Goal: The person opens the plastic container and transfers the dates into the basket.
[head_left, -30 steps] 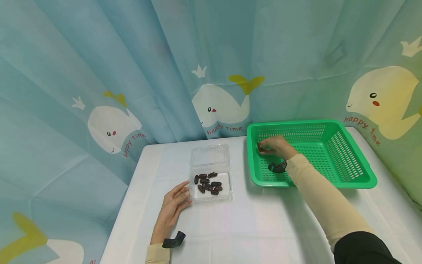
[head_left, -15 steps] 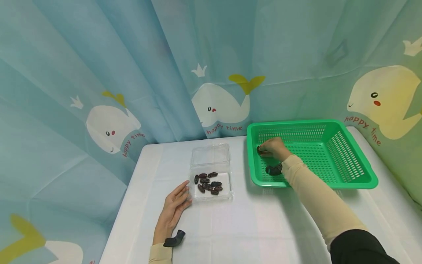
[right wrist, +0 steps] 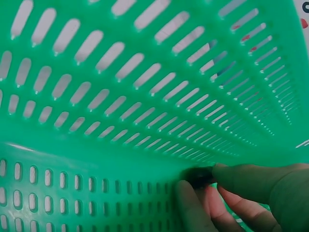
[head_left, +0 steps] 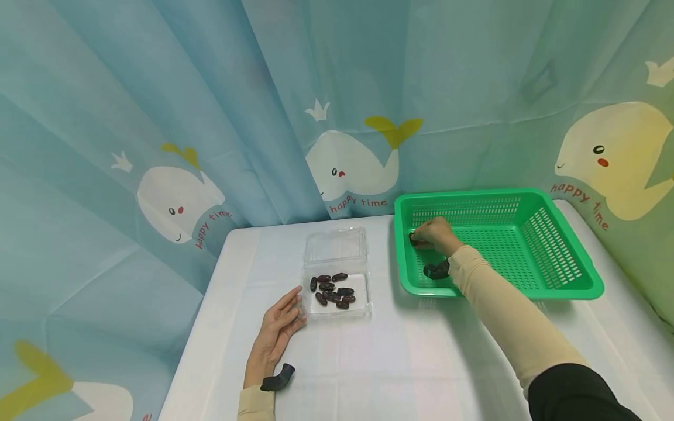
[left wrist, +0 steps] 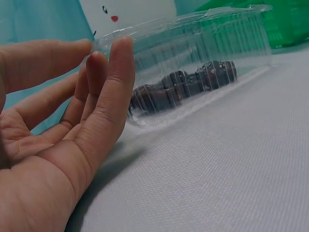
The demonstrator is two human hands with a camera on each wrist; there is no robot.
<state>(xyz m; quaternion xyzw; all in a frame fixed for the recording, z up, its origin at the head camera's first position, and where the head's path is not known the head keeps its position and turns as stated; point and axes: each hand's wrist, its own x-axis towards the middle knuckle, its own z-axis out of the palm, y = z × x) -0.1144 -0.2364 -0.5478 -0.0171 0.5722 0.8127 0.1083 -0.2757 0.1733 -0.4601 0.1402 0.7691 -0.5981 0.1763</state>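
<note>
In the head view my left hand (head_left: 278, 327) rests beside the left wall of a clear plastic clamshell box (head_left: 337, 313). Its fingers are relaxed, with fingertips touching or very near the box's rim, as the left wrist view also shows. Several dark brown dates (head_left: 330, 296) lie in the box, whose lid stands open at the back. My right hand (head_left: 437, 233) is down inside the green basket (head_left: 592, 286), at its left end. Between thumb and fingers it pinches a dark date (right wrist: 199, 178), low near the basket's wall and floor. The fingers partly cover this date.
A white cloth (head_left: 363, 368) covers the table under the box and basket. Behind hangs a blue-green curtain (head_left: 463, 76) printed with whales, close to the back edge. The basket's slotted walls (right wrist: 120, 63) rise around my right hand.
My right hand has shifted slightly left inside the basket, with the date still pinched. My left hand and the clear box stay practically where they were.
</note>
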